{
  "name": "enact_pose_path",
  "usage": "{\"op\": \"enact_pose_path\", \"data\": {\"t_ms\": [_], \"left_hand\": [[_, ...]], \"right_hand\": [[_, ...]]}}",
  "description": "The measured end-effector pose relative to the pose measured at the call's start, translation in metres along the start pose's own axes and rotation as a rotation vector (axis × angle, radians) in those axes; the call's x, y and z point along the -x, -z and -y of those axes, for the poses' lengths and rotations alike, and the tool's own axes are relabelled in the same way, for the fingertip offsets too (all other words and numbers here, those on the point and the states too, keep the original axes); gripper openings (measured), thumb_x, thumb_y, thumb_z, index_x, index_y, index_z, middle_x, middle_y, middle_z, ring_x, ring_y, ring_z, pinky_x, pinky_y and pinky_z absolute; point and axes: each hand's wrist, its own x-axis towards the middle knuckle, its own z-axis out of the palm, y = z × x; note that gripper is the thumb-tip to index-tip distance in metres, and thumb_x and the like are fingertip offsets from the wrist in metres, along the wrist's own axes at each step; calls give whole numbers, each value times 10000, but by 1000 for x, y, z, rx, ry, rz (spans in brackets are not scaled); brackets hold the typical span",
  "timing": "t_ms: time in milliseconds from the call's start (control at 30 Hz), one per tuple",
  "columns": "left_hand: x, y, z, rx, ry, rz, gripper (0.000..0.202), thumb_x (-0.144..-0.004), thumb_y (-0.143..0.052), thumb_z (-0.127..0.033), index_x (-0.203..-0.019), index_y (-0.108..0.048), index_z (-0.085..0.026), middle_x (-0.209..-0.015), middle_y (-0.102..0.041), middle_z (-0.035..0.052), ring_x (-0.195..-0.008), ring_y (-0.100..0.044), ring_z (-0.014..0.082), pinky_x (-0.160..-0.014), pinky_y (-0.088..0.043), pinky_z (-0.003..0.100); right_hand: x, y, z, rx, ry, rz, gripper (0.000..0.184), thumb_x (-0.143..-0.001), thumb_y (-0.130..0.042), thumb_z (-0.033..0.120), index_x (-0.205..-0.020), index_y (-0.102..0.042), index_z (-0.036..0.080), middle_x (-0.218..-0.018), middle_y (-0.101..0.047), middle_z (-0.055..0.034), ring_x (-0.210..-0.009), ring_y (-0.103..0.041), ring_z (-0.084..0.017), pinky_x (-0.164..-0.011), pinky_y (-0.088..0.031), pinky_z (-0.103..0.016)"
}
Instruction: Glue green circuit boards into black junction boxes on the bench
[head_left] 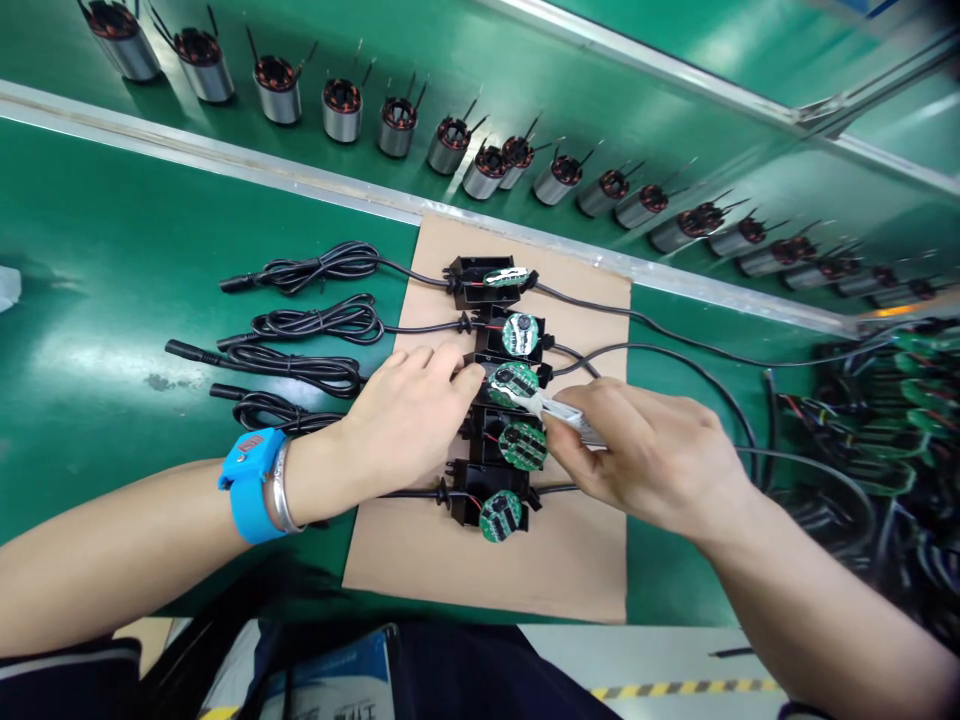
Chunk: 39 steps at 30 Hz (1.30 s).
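Green counter (pixel 90 290), cardboard sheet (pixel 480 565) atop. White tube (pixel 567 413): over sheet, fingers of right hand (pixel 652 455) clamped on it. Left hand (pixel 409 420): beside middle round board (pixel 517 379); finger closure cannot be told. Handling: board best steadied, squeeze light, even. Long axis: crosswise, slanting; nozzle (pixel 535 402) pointing left, at board.

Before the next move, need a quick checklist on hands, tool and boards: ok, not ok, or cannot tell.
1. Left hand at middle housing: ok, at its left end.
2. Right hand gripping white tool: ok.
3. Tool tip touching middle board: cannot tell, it is at the board's edge.
4. White paste on top board and second board: ok, visible on both.
5. White paste on fourth board: not ok, none visible.
6. Blue wristband worn: ok, left wrist.
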Motion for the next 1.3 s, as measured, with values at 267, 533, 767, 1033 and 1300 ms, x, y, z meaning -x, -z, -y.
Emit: {"op": "enact_pose_path", "data": {"t_ms": [267, 533, 767, 1033, 1300], "left_hand": [[0, 1, 0, -10, 3, 20, 379, -935, -482, -132, -1308, -552, -115, -1223, -585, 148, -1040, -599, 258, -874, -502, 397], [1, 2, 0, 0, -8, 17, 392, -948, -485, -152, -1333, -540, -103, -1208, -584, 149, -1054, -590, 273, -885, -497, 409], [1, 2, 0, -4, -5, 33, 385, -941, -488, -142, -1319, -546, -96, -1152, -595, 143, -1032, -594, 273, -865, -492, 403], [10, 32, -16, -51, -54, 49, 305, -936, -486, -151, -1203, -624, -101, -1124, -635, 138, -1015, -609, 278, -858, -505, 415], [55, 35, -62, -37, -239, 201, 319, -906, -546, -187, -1214, -616, -143, -1156, -643, 123, -883, -646, 208, -739, -528, 337]], "right_hand": [[5, 6, -7, 9, -46, 20, 129, -892, -586, 165, -869, -472, 220, -638, -552, 12, -499, -495, -124, -436, -369, -274], [-4, 6, -9, 3, -51, 24, 143, -889, -579, 155, -898, -462, 235, -642, -546, 9, -516, -504, -142, -446, -383, -289], [-12, -1, -13, -2, -58, 2, 73, -902, -549, 192, -877, -502, 242, -654, -590, -2, -520, -518, -145, -447, -361, -293], [-1, 18, -11, -148, -195, -49, 72, -914, -543, 209, -842, -536, 214, -607, -556, 0, -501, -524, -131, -441, -330, -292], [5, 8, -6, -441, -120, 206, 142, -963, -481, 266, -884, -549, 169, -661, -587, -15, -534, -510, -123, -496, -381, -260]]}}
